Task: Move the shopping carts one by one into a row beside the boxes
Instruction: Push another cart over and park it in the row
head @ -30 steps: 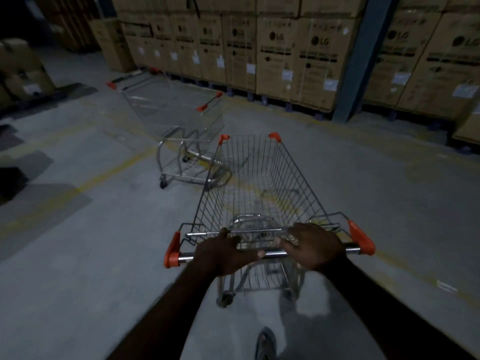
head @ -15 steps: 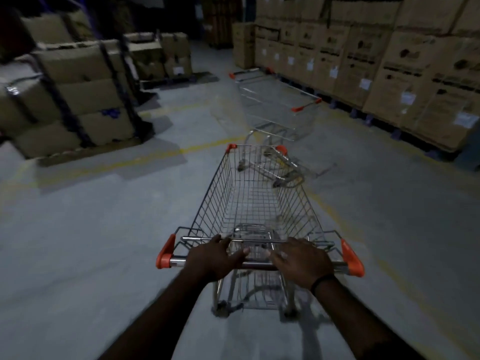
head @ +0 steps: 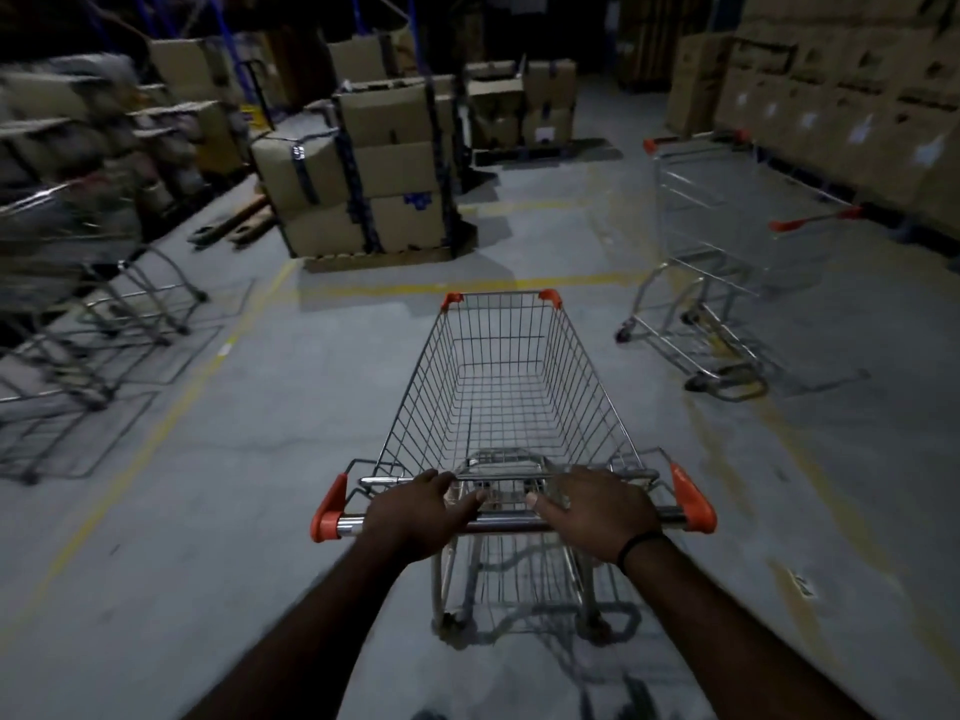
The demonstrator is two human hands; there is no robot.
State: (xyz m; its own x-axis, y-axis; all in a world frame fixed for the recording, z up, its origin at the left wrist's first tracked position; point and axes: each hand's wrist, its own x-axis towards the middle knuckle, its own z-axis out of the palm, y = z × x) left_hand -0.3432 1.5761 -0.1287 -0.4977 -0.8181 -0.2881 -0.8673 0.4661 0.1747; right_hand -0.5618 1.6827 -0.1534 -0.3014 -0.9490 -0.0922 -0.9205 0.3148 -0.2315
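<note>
An empty wire shopping cart (head: 506,387) with orange corner caps stands straight in front of me. My left hand (head: 415,514) and my right hand (head: 597,514) both grip its metal handle bar (head: 506,524), side by side near the middle. A second cart (head: 727,241) with an orange handle is parked at the right, close beside the tall wall of stacked cardboard boxes (head: 857,106). More carts (head: 78,283), blurred, are bunched at the far left.
A strapped pallet of boxes (head: 374,174) sits ahead on the concrete floor, with more pallets (head: 524,111) behind it. Yellow floor lines (head: 467,285) cross ahead of the cart. Open floor lies between my cart and the parked one.
The cart and my view have swung left. The parked cart and the wall of boxes shifted from ahead to the right, and the cart cluster at the left came into sight. Both hands kept their grip.
</note>
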